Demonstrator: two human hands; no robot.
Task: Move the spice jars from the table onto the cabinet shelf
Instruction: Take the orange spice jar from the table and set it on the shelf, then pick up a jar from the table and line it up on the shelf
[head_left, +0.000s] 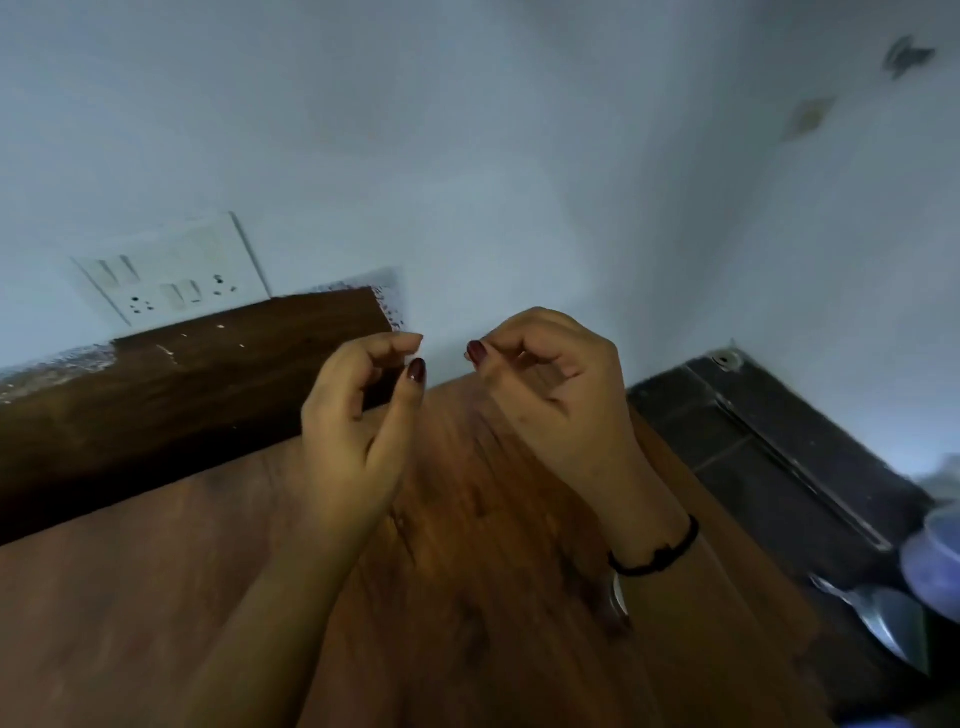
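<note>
Pale wall (467, 156) meeting in a corner, with a white switch plate (171, 270) on its left part. Below the plate, a dark wooden panel (182, 384) stands along the far edge of a brown wooden desk (130, 597). Past the right edge of the desk lies a dark tiled counter (769, 457).

Left hand (358, 415): raised over the far edge of the desk, fingers loosely curled, thumb out, nothing held. Right hand (550, 384): just beside it and apart from it, fingers loosely curled toward the palm, nothing held. A black band (660, 551) circles the right wrist.

Near end of the counter: a metal spoon (878, 618) and, just beside it, a blurred bluish container (932, 561) cut by the frame edge. Whether this is a spice jar cannot be told
</note>
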